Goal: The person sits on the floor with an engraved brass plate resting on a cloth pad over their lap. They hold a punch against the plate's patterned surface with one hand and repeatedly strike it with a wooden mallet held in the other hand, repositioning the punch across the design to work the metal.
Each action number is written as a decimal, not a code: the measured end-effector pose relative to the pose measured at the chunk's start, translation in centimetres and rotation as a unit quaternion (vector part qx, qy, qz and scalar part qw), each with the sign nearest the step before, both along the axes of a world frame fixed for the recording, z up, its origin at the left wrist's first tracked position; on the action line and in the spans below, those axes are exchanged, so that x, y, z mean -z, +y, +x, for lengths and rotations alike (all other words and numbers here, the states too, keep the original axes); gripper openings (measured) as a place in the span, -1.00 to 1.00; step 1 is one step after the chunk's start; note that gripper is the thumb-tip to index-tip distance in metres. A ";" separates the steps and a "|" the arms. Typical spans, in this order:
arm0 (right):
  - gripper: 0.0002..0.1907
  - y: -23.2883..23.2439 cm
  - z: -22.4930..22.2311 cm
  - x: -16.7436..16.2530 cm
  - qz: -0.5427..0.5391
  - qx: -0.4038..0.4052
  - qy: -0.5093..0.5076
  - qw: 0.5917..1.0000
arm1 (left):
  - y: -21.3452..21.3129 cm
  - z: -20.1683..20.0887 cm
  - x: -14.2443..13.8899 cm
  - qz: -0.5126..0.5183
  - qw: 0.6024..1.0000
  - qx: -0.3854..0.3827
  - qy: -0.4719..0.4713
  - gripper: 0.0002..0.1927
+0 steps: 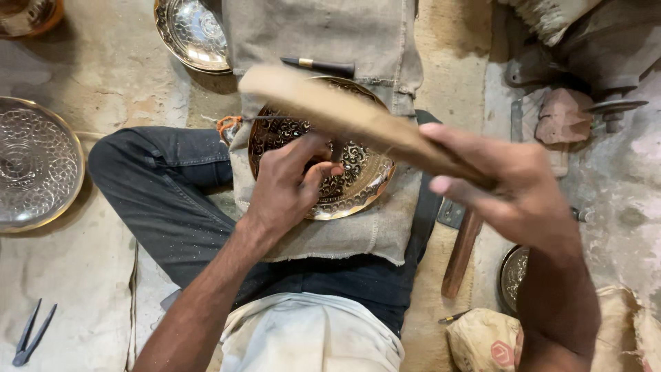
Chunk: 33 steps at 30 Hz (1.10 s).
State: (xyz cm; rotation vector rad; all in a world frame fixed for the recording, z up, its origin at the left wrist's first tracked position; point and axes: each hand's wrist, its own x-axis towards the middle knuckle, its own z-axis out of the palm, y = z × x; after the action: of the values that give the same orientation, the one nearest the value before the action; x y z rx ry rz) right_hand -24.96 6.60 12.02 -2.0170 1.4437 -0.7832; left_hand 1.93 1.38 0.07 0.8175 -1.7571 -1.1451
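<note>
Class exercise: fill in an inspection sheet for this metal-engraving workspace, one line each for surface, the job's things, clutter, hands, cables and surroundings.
Surface: burlap cloth spread over the person's lap and the floor.
Job's things: engraved brass plate lying on the cloth; wooden mallet, blurred, raised above it.
Clutter: dark-handled tool on the cloth; metal dividers on the floor; wooden handle beside the leg.
Hands: left hand pinches a thin tool against the plate; right hand grips the mallet.
Cables: nothing seen.
Surroundings: silver plate at left, another plate at top, sack at lower right, dusty floor.
</note>
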 end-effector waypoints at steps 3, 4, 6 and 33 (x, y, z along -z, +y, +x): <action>-0.54 0.0 -0.4 0.0 -0.068 0.015 -0.057 0.996 | 0.1 0.0 -0.1 0.015 1.000 0.003 -0.009 -0.43; -0.55 0.1 -0.5 0.0 -0.112 0.023 -0.126 0.985 | 0.0 0.0 -0.1 0.011 1.000 0.006 -0.007 -0.42; -0.53 0.3 -0.8 0.1 0.023 0.018 -0.033 0.999 | 0.1 0.0 -0.2 0.010 1.000 0.005 -0.021 -0.51; -0.44 2.5 -0.7 1.0 0.027 0.046 -0.090 0.995 | -0.2 0.0 0.1 -0.026 0.999 0.009 -0.016 -0.37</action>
State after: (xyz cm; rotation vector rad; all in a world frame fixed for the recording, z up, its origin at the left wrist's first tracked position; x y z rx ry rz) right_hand -25.68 9.08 10.99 -1.8005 1.4462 -0.9292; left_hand 1.96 1.19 -0.03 0.7931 -1.8163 -1.0998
